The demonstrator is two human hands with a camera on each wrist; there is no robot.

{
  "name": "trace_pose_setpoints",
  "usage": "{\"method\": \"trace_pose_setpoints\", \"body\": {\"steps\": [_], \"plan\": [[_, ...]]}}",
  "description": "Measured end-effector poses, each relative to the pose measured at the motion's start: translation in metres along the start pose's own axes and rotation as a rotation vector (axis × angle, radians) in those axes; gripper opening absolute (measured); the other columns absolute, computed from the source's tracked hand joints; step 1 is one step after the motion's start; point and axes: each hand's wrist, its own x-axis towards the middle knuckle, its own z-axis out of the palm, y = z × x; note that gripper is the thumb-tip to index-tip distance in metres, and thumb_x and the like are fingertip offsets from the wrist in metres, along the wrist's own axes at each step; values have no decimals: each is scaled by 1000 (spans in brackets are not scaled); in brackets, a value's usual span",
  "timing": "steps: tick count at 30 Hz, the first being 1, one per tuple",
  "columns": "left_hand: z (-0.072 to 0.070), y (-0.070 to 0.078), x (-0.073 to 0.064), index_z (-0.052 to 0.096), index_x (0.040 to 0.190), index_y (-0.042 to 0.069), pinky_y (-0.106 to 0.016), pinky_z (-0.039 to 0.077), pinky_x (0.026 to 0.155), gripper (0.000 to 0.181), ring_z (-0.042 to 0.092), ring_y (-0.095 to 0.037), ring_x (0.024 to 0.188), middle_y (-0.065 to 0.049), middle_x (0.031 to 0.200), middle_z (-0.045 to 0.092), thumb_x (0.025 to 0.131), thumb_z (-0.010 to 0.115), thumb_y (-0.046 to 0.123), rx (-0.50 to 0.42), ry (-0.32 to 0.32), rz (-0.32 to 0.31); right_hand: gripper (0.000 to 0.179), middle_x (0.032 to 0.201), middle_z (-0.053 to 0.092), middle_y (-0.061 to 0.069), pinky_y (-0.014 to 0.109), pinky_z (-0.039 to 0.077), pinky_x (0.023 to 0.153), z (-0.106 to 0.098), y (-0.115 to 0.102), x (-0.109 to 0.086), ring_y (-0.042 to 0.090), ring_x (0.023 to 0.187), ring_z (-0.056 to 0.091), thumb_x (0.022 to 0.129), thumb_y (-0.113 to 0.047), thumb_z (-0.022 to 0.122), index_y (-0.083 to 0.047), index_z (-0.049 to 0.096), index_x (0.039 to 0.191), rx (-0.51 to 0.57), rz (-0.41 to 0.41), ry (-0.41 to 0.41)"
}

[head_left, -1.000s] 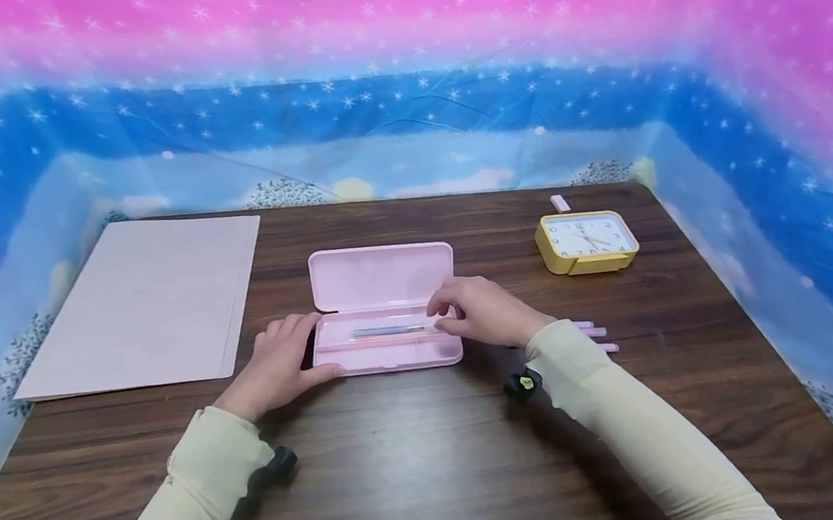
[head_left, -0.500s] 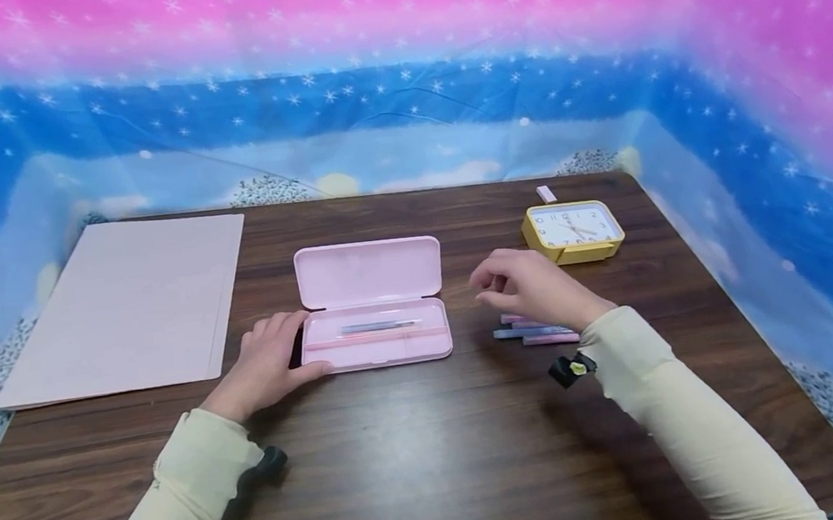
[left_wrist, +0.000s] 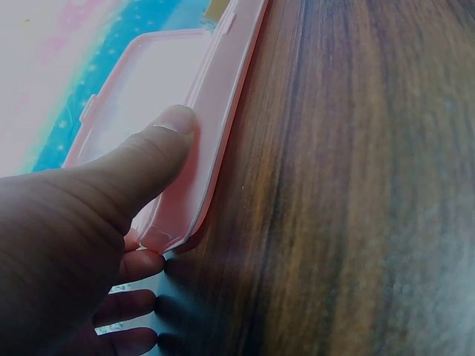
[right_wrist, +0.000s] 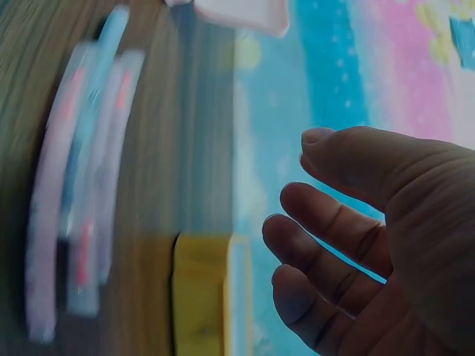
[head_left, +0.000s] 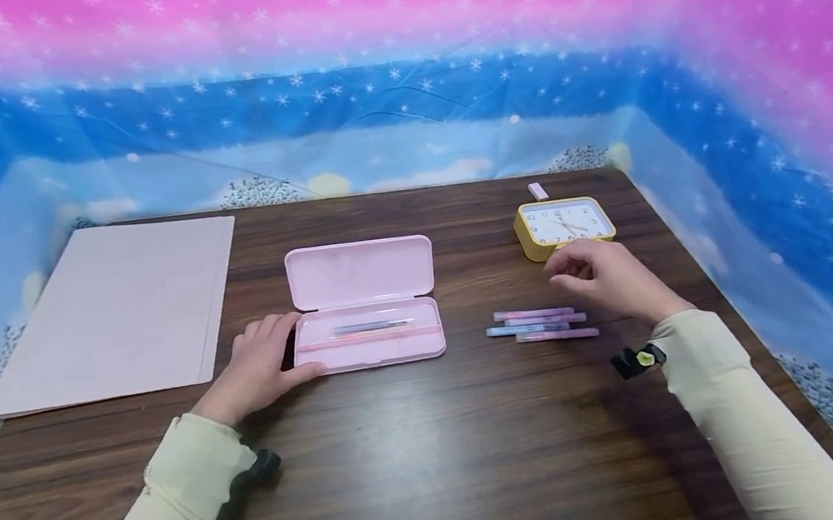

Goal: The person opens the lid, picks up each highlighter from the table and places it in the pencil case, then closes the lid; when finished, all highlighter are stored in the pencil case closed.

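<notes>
A pink pencil case point(head_left: 368, 340) lies with its lid raised on the table, a few slim pens point(head_left: 372, 326) in its rear compartment. My left hand point(head_left: 255, 369) holds the case by its left end. In the left wrist view its thumb point(left_wrist: 159, 144) lies against the case's front wall, with the other fingers round the end. My right hand point(head_left: 614, 279) hovers just in front of the yellow alarm clock point(head_left: 531, 242), fingers loosely bent and holding nothing. Several pink and blue pens point(head_left: 543, 327) lie in a bunch to the left of that hand.
A large pale folder point(head_left: 120, 309) lies flat at the table's left. Behind the clock is a small white-and-pink eraser point(head_left: 538, 191). A patterned cloth point(head_left: 371, 97) hangs around the back and sides of the dark wooden table point(head_left: 405, 454).
My right hand has moved from the pencil case across to the right, past the bunch of pens, towards the clock. The left hand stays on the case. The head view has shifted slightly.
</notes>
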Motion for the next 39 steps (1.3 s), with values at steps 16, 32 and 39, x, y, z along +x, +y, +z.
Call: {"method": "trace_pose_setpoints", "body": {"steps": [16, 32, 39], "plan": [[-2, -1, -2, 42, 141, -1, -59, 31, 100, 84, 43, -39, 123, -24, 134, 52, 83, 75, 50, 1, 0, 3, 17, 100, 69, 4, 39, 50, 79, 24, 55, -7, 18, 88, 60, 93, -17, 68, -13, 71, 109, -4, 113, -115], [-1, 0, -2, 42, 142, -1, -59, 33, 101, 84, 43, -39, 124, -23, 135, 52, 83, 75, 48, 14, -10, -14, 14, 89, 66, -1, 32, 47, 72, 35, 61, 0, 12, 77, 57, 91, -16, 70, -14, 72, 105, -29, 97, -185], [-2, 1, -2, 41, 142, -2, -59, 32, 102, 85, 42, -39, 125, -24, 135, 51, 83, 75, 49, 11, -14, -17, 9, 85, 66, -3, 32, 47, 71, 39, 63, 4, 12, 75, 56, 91, -13, 70, -16, 72, 99, -45, 63, -163]]}}
